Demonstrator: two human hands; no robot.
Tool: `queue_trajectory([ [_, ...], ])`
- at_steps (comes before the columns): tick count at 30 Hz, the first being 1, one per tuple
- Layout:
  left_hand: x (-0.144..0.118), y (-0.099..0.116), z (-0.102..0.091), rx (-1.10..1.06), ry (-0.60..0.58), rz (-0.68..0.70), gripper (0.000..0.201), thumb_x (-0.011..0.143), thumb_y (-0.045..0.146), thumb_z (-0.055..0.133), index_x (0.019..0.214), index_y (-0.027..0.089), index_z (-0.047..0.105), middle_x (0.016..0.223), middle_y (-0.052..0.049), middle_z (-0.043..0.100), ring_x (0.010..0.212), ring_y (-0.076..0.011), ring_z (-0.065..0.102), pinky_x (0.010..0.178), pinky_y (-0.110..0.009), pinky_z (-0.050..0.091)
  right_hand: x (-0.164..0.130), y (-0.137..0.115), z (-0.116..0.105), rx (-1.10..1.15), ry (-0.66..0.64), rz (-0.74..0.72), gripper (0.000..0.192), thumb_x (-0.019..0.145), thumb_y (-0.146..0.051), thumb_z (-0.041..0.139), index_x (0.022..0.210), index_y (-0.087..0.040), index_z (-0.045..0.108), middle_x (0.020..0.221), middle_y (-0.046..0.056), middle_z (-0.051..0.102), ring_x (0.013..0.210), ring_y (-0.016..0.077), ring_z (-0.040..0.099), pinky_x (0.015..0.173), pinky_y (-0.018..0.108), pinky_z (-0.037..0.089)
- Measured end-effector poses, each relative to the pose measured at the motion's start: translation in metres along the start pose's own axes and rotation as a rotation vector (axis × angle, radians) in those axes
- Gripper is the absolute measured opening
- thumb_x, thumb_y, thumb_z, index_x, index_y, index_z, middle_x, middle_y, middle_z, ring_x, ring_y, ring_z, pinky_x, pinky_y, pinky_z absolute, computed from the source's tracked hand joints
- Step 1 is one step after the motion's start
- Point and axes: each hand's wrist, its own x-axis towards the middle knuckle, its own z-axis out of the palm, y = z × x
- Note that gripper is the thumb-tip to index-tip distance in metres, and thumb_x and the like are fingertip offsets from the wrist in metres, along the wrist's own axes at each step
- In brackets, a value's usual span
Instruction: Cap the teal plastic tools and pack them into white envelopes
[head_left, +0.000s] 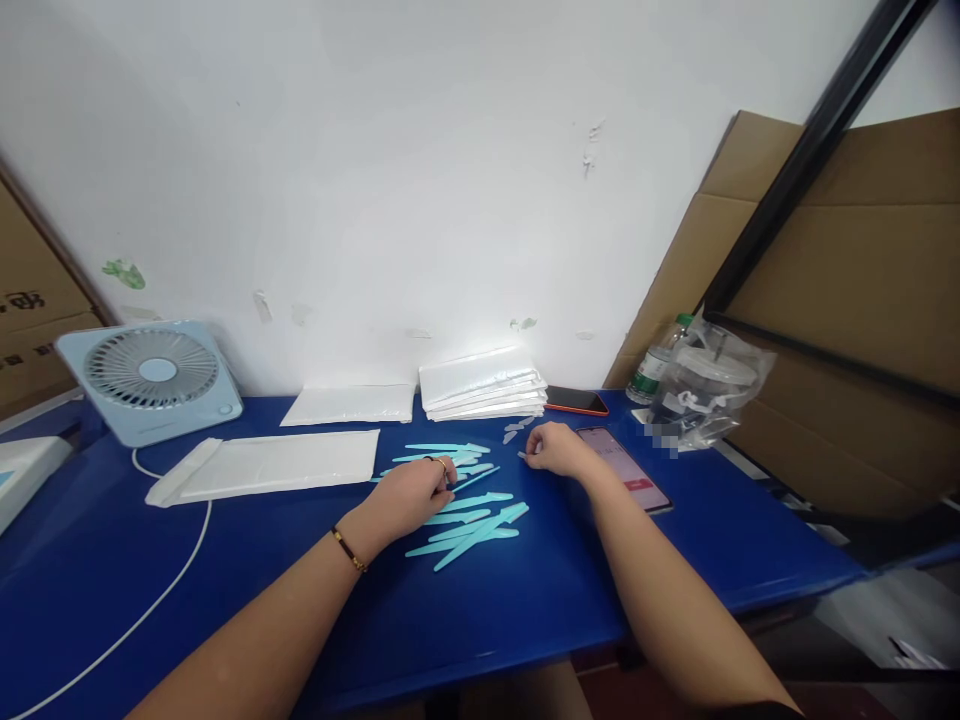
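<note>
Centre frame, left hand (411,492) fingers pinch one teal stick (474,478) from the pile, right hand (556,450) fingers nip a small clear piece (521,455), both steadied on the bench (525,610).

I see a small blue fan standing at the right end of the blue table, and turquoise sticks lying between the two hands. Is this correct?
Not quite. The head view shows the small blue fan at the left end of the blue table, by the wall. The rest is correct: the turquoise sticks lie between the left hand and the right hand.
</note>
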Motion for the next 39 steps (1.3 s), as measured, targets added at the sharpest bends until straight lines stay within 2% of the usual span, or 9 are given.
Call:
queue_trajectory([
  [4,0.0,-0.002,0.0,0.033,0.023,0.022,0.015,0.079,0.023,0.045,0.07,0.02,0.057,0.082,-0.003,0.065,0.066,-0.0157,0.055,0.058,-0.026,0.034,-0.002,-0.008,0.004,0.078,-0.076,-0.051,0.008,0.057,-0.017,0.069,0.065,-0.018,0.066,0.063,0.0,0.064,0.059,0.0138,0.057,0.051,0.022,0.037],
  [7,-0.001,-0.003,-0.004,-0.033,0.064,0.017,0.017,0.081,0.024,0.043,0.074,0.02,0.057,0.082,-0.004,0.064,0.067,-0.0163,0.055,0.059,-0.026,0.036,-0.004,-0.01,0.003,0.134,-0.109,-0.092,0.01,0.057,-0.015,0.068,0.066,-0.017,0.065,0.063,0.0,0.064,0.058,0.0132,0.057,0.051,0.022,0.038],
  [10,-0.001,-0.005,-0.009,-0.092,0.072,0.017,0.017,0.081,0.026,0.043,0.073,0.02,0.057,0.077,-0.003,0.062,0.067,-0.0167,0.054,0.06,-0.026,0.038,-0.005,-0.009,0.002,0.25,-0.183,-0.14,0.011,0.059,-0.018,0.07,0.069,-0.017,0.066,0.063,-0.001,0.063,0.058,0.0132,0.058,0.052,0.022,0.04],
  [14,0.0,-0.01,-0.009,-0.05,0.057,0.027,0.017,0.079,0.025,0.046,0.073,0.02,0.06,0.074,-0.004,0.062,0.069,-0.0176,0.054,0.061,-0.026,0.039,-0.004,-0.008,0.004,0.393,-0.251,-0.176,0.018,0.057,-0.022,0.074,0.073,-0.017,0.066,0.064,0.0,0.065,0.061,0.0145,0.06,0.054,0.023,0.044],
  [18,0.002,-0.011,-0.007,-0.027,0.06,0.019,0.017,0.078,0.021,0.046,0.073,0.02,0.062,0.075,-0.004,0.062,0.069,-0.0178,0.055,0.063,-0.027,0.039,-0.003,-0.012,0.01,0.499,-0.286,-0.263,0.017,0.061,-0.026,0.074,0.075,-0.018,0.069,0.063,0.0,0.066,0.06,0.0139,0.061,0.054,0.023,0.045],
  [21,0.002,-0.011,-0.007,-0.022,0.067,0.013,0.016,0.078,0.019,0.046,0.072,0.02,0.061,0.074,-0.004,0.062,0.068,-0.0175,0.054,0.064,-0.027,0.039,-0.002,-0.017,0.015,0.509,-0.26,-0.314,0.016,0.063,-0.028,0.074,0.076,-0.019,0.07,0.063,0.0,0.065,0.058,0.0131,0.059,0.052,0.022,0.043],
  [26,0.003,-0.016,-0.008,0.005,0.053,0.007,0.016,0.078,0.019,0.045,0.074,0.02,0.061,0.075,-0.004,0.062,0.068,-0.0174,0.055,0.062,-0.027,0.038,-0.002,-0.019,0.017,0.485,-0.206,-0.317,0.014,0.065,-0.029,0.073,0.076,-0.019,0.071,0.064,0.001,0.066,0.058,0.013,0.058,0.052,0.022,0.044],
  [33,0.005,-0.018,-0.006,0.026,0.034,-0.003,0.016,0.079,0.021,0.046,0.076,0.02,0.061,0.078,-0.004,0.064,0.069,-0.0174,0.056,0.062,-0.026,0.039,-0.003,-0.025,0.021,0.521,-0.239,-0.331,0.019,0.067,-0.032,0.073,0.08,-0.019,0.072,0.067,0.002,0.067,0.06,0.0144,0.06,0.054,0.024,0.046],
  [39,0.007,-0.017,-0.003,0.043,0.062,0.007,0.018,0.08,0.02,0.045,0.079,0.02,0.062,0.084,-0.004,0.064,0.076,-0.0177,0.058,0.067,-0.027,0.042,-0.004,-0.033,0.022,0.451,-0.157,-0.4,0.02,0.07,-0.033,0.07,0.085,-0.02,0.073,0.076,0.003,0.068,0.066,0.015,0.062,0.06,0.024,0.047],
])
